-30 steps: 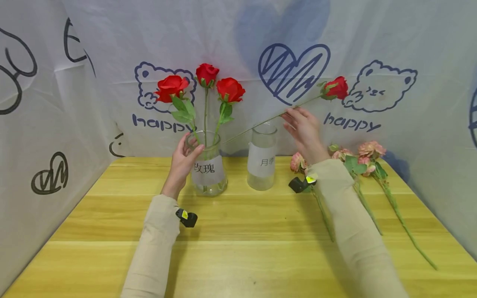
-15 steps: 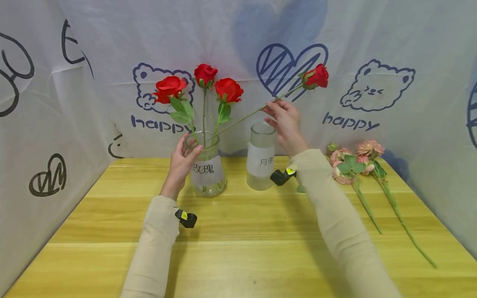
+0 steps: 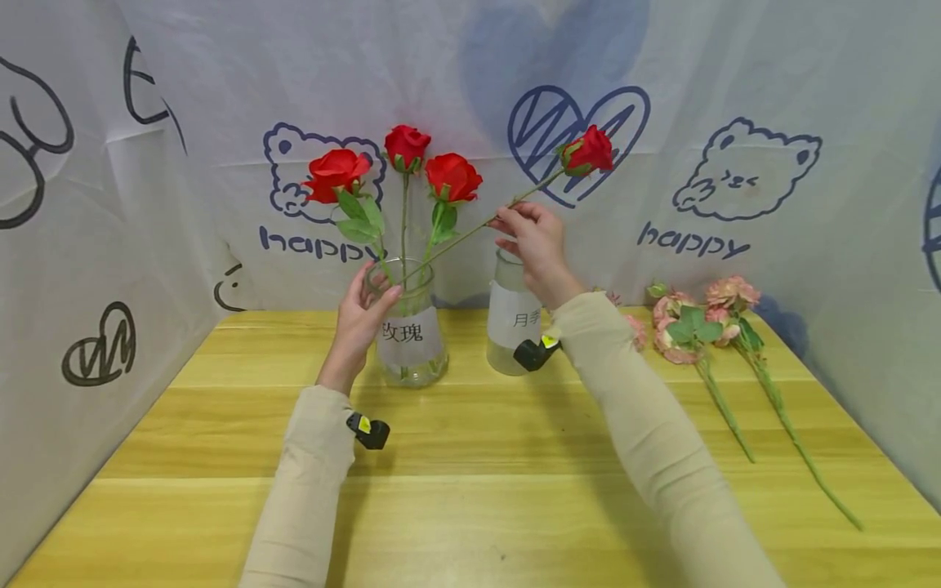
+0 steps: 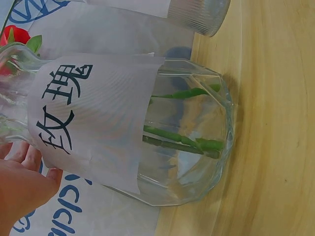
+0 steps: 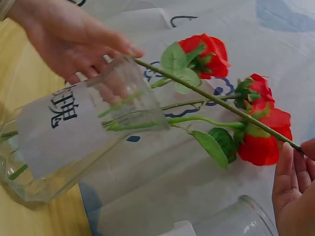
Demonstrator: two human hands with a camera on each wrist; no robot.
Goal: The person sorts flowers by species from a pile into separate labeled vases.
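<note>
Okay, now pinching the rose (image 3: 588,153) by its stem (image 5: 211,102) between thumb and fingertips of the right hand (image 3: 535,245), up and to the right of the vase (image 3: 410,331). Steadying that vase by the neck with the left hand (image 3: 363,318), fingers behind the glass, thumb up near the rim.

Pretty clear change over the last second: swung the rose and right hand leftward, a lot closer to the vase, and brought the low end of the stem across to the mouth, right by the left thumb. No real shift in the left hand or the vase. Leaning hard to the right for now, that rose. Can't tell whether actually past the rim or just up against it. Only three stem ends visible down at the vase's bottom in the left wrist view, so probably lined up but not home yet, at a guess.

Further out, three other roses (image 3: 407,149) already standing in the vase, spread above its mouth. Near the vase on its right, a second vase (image 3: 507,318), partly hidden by the right hand and with no stems to be seen inside. Way off to the right of the vase, pink flowers (image 3: 680,327) lying on the table (image 3: 441,474), partly behind the right sleeve (image 3: 647,425). Behind the vase, a doodled sheet (image 3: 412,57).
</note>
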